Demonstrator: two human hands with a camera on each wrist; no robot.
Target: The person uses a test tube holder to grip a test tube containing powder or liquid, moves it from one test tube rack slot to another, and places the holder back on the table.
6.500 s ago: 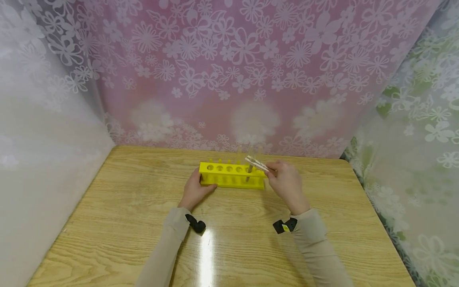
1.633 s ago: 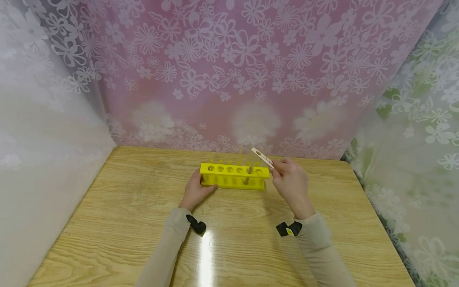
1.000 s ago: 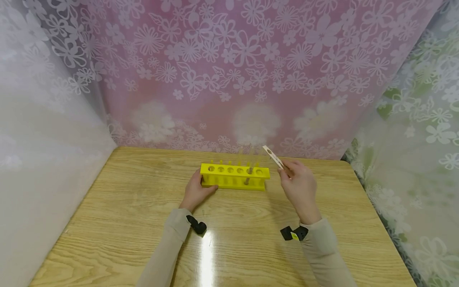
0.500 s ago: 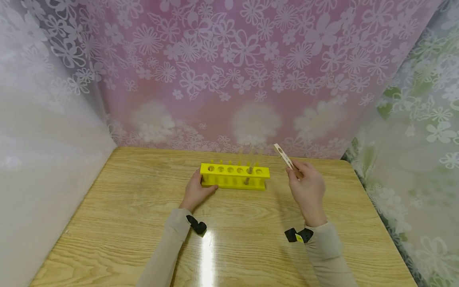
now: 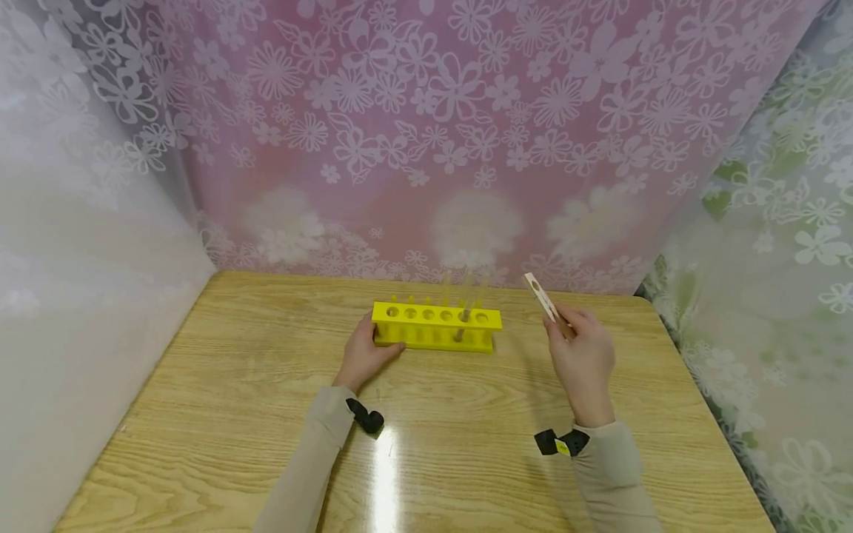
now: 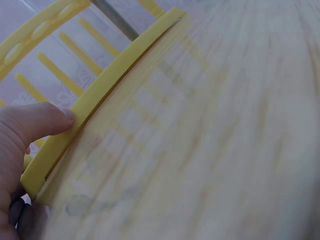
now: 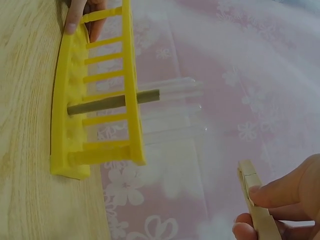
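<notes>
A yellow test tube rack (image 5: 436, 326) stands upright on the table, with my left hand (image 5: 363, 354) gripping its left end. In the left wrist view the thumb (image 6: 40, 120) lies on the edge of the rack's base. One test tube with greyish-brown contents (image 7: 100, 105) sits in the second hole from the right. Clear tubes (image 7: 175, 132) show near it at the rack's back. Off to the right, my right hand (image 5: 586, 363) holds a wooden test tube clamp (image 5: 541, 296) between thumb and fingers, its front end apart from the rack. Nothing shows between the clamp's tips.
The wood-grain table (image 5: 460, 444) carries the rack near its far side. Behind it hangs a pink flowered curtain (image 5: 400, 148), with pale curtains at left and right. Black wrist cameras sit at the left cuff (image 5: 365, 417) and right cuff (image 5: 562, 442).
Earlier the clamp was at the tube with greyish-brown contents; it has come away from it, and my right hand has carried it right. The tube stays in the rack; my left hand has kept its grip.
</notes>
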